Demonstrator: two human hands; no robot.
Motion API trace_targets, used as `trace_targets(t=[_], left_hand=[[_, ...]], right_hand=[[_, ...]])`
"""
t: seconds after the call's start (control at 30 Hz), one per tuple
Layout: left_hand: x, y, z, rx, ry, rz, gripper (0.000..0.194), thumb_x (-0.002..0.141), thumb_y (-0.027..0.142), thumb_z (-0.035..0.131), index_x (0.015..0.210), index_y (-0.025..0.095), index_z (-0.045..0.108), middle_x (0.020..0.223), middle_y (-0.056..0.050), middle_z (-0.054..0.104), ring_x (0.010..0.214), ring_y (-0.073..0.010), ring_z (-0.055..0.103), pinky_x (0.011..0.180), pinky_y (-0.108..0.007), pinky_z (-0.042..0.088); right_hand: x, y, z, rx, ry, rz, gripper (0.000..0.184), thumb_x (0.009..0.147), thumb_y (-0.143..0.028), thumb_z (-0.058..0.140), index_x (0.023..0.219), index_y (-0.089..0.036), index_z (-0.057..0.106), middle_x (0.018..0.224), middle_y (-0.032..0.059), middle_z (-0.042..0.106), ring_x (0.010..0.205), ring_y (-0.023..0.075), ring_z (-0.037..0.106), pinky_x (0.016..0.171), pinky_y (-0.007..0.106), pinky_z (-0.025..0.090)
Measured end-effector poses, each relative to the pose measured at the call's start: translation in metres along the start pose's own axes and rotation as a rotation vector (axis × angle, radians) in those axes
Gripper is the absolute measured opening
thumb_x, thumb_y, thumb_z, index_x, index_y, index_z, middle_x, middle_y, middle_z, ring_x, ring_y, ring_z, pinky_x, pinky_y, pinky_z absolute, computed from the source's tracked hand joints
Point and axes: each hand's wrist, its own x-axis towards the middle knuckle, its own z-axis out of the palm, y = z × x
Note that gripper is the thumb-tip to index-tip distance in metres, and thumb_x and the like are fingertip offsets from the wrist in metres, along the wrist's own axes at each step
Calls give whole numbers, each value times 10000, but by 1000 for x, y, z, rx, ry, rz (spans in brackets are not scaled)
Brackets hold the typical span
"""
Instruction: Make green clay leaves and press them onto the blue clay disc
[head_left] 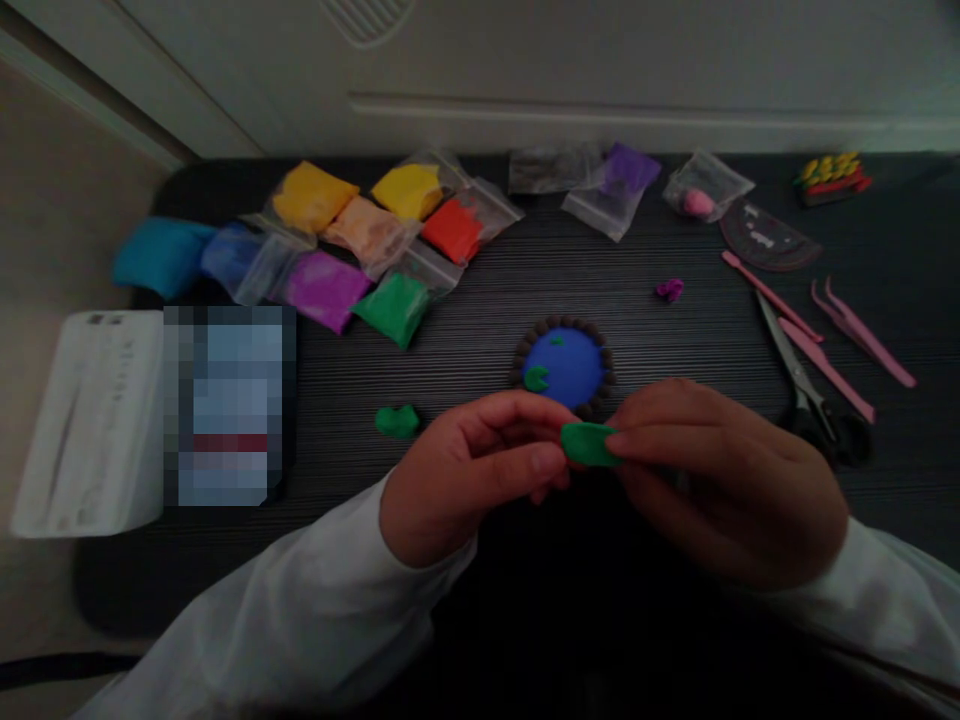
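A flattened green piece of modelling clay (589, 444) is pinched between both hands above the near part of the table. My left hand (487, 460) grips its left edge with thumb and fingers, and my right hand (720, 480) is closed on its right end. Just beyond them lies a blue clay disc (571, 368) ringed by dark brown clay balls. A notched green clay leaf (536, 378) and a tiny green bit (557, 341) sit on the disc. Left of my left hand rests a loose lump of green clay (397, 421).
Bags of coloured clay (396, 305) spread across the back left. At right are scissors (802, 380), pink tweezers (862, 335), pink tools (829, 370) and a clear protractor (769, 238). A purple clay scrap (670, 290) lies mid-table. A white box (90, 420) and a blurred-out screen (232, 405) are left.
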Motion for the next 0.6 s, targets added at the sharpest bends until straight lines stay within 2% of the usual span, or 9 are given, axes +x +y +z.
trace_targets(t=[0.3, 0.47, 0.6], left_hand=[[1, 0, 1, 12, 44, 0, 122, 657, 227, 640, 761, 164, 627, 614, 13, 602, 555, -71, 519, 520, -189, 388], [2, -1, 2, 1, 62, 11, 113, 643, 208, 647, 738, 151, 622, 624, 6, 609, 560, -78, 525, 527, -203, 393], [3, -1, 2, -5, 83, -3, 104, 634, 207, 651, 700, 143, 603, 601, 8, 610, 545, -78, 517, 525, -208, 384]], right_hand=[[-3, 3, 4, -18, -20, 12, 388, 699, -78, 568, 1039, -256, 512, 876, 21, 627, 829, 140, 581, 704, 285, 507], [-6, 4, 4, 9, -38, -1, 432, 676, -60, 580, 1059, -246, 507, 916, 42, 623, 867, 168, 574, 726, 318, 505], [-6, 3, 4, 21, -39, 34, 455, 689, -57, 556, 1077, -284, 490, 926, 37, 628, 872, 173, 576, 730, 335, 500]])
